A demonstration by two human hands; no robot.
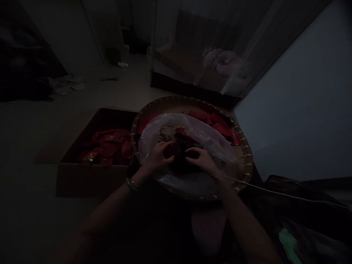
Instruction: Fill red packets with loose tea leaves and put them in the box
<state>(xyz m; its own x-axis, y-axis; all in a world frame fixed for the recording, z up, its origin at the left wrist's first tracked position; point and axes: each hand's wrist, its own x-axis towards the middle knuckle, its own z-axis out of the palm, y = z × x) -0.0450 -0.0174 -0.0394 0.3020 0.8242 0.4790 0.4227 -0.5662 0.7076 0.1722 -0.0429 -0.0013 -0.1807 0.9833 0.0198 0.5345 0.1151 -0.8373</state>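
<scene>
Round woven tray with lined plastic, beside an open box of red packets

Item one: a round woven tray, shallow, its rim bound at intervals, in the middle of the scene. Contents: translucent plastic, spread over much of the interior; red packets along the far right inside the rim; more red at the far left, partly covered.

Item two: small dark bits, scattered on the tan area framed by the plastic. Just right of them, near the tray's middle and beyond the hands, lies a red packet with a small green mark.

Item three: an open cardboard box, left of the tray and close against it, one flap out to the left. Contents: a heap of glossy red packets, overlapping at various angles.

Item four: two bare hands over the near middle of the tray. The left hand, with a bracelet at its wrist, has thumb and forefinger parted beside something dark red; the right hand has its fingers curved, parted from the thumb, facing the left. Too dark to tell whether either grips anything.

Item five: a thin white cord, running from the tray's right side towards the right.
</scene>
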